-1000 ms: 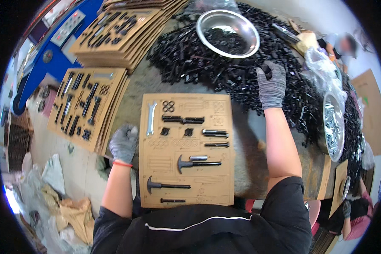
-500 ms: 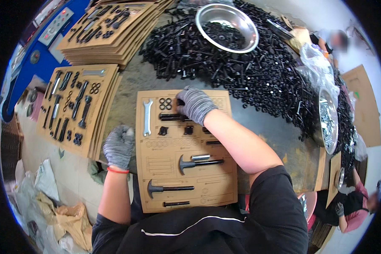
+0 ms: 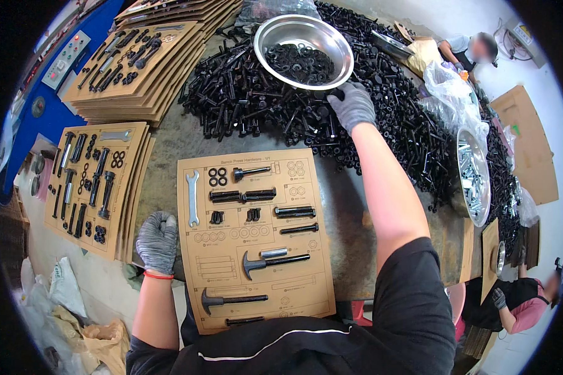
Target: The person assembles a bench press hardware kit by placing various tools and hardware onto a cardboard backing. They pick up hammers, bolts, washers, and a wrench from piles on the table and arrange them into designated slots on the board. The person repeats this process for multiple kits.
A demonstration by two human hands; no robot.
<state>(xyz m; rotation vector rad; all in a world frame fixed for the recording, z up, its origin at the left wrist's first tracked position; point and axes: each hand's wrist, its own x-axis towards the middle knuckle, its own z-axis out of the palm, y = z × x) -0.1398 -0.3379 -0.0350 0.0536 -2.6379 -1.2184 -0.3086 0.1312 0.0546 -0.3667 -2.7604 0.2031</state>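
Note:
My right hand (image 3: 355, 107), in a grey knit glove, reaches into the pile of black bolts and nuts (image 3: 244, 115) just below the rim of a steel bowl (image 3: 350, 59). Its thumb stands apart from the fingers, whose tips are partly hidden. My gloved left hand (image 3: 157, 245) is curled closed beside the left edge of a brown cardboard sheet (image 3: 231, 253); the inside of the fist is hidden. On that sheet lie an open-end wrench (image 3: 193, 199), black nuts (image 3: 218, 177), a black bolt (image 3: 251, 172), longer bolts (image 3: 243, 195) and two T-handle screws (image 3: 275, 264).
Filled cardboard sheets (image 3: 145, 142) are stacked at left, with a taller stack (image 3: 106, 106) behind. Washers fill the steel bowl. A second bowl (image 3: 463, 203) of silver hardware stands at right. Co-workers (image 3: 519, 303) are at the far right. Bags (image 3: 106, 344) lie on the floor.
My right hand has moved off the top of the cardboard sheet, up and right to the pile beside the bowl. The bolt at the sheet's top is now uncovered. My left hand stays closed.

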